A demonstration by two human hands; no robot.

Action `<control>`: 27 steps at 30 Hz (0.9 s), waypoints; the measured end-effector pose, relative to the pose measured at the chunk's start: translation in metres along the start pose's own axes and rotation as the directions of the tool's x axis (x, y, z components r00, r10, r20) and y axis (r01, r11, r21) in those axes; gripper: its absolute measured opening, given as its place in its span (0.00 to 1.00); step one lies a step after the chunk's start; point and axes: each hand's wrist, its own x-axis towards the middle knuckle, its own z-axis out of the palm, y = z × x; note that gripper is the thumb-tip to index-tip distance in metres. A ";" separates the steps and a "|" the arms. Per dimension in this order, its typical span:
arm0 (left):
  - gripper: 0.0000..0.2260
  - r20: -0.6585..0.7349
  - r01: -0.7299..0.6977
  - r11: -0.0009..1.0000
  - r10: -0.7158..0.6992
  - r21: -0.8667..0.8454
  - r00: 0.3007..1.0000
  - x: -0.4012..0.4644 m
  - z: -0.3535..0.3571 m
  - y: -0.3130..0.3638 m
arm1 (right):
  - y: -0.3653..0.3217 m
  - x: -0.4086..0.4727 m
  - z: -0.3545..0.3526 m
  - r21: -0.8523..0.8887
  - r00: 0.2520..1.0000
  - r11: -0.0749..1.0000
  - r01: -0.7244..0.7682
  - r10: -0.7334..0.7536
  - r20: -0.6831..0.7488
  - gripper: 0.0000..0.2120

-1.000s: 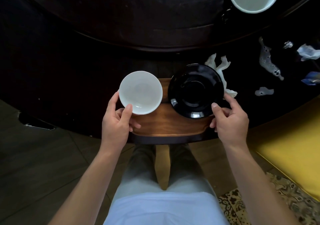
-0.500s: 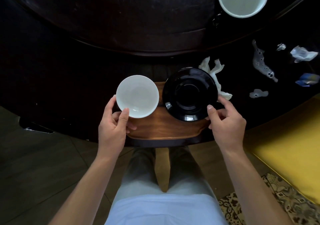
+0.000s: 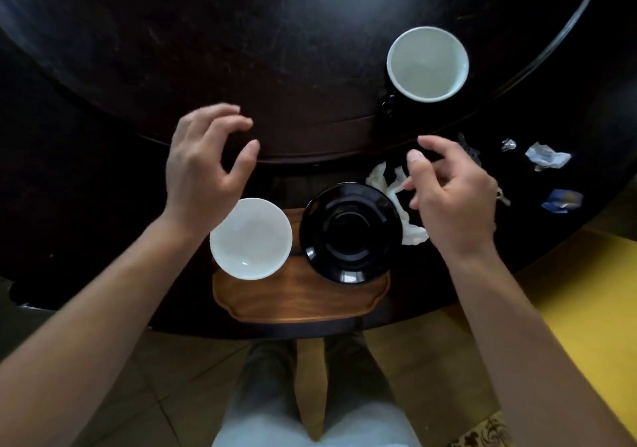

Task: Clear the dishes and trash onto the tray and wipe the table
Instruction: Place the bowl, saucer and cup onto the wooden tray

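Dishes already fill the wooden tray [image 3: 300,303] at the lower middle of the frame: a white bowl [image 3: 251,238] on its left end and a black saucer [image 3: 350,233] on its right, both overhanging the rim, both empty as far as I can see. I hold both hands above the dark table [image 3: 103,178], grasping nothing: my left hand [image 3: 203,167] hovers with fingers loosely spread above the bowl, my right hand [image 3: 451,198] hangs relaxed over a crumpled white napkin [image 3: 382,179] just beside the saucer.

A white cup [image 3: 427,64] stands at the upper right, apparently empty. I judge it hard, fragile and slick; it is best taken round the wall, or by the handle if the dark shape at its lower left is one. The napkin and the small wrappers [image 3: 546,157] at the right edge look light and soft, easy to pinch anywhere. A blue scrap [image 3: 562,200] lies nearest the table's edge.
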 end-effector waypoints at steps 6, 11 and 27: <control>0.29 0.290 -0.108 0.974 0.047 0.200 0.956 0.082 0.057 -0.009 | -0.001 0.038 0.035 -0.077 0.999 0.997 0.031 -0.030 0.011 0.23; 0.31 0.337 -0.072 0.962 -0.022 0.262 0.941 0.104 0.075 -0.008 | -0.007 0.045 0.050 0.134 0.993 0.984 -0.117 0.113 0.033 0.16; 0.31 0.344 -0.046 0.948 -0.069 0.315 0.936 0.104 0.076 -0.009 | -0.035 0.047 0.061 0.633 0.886 0.640 -0.435 0.430 0.174 0.09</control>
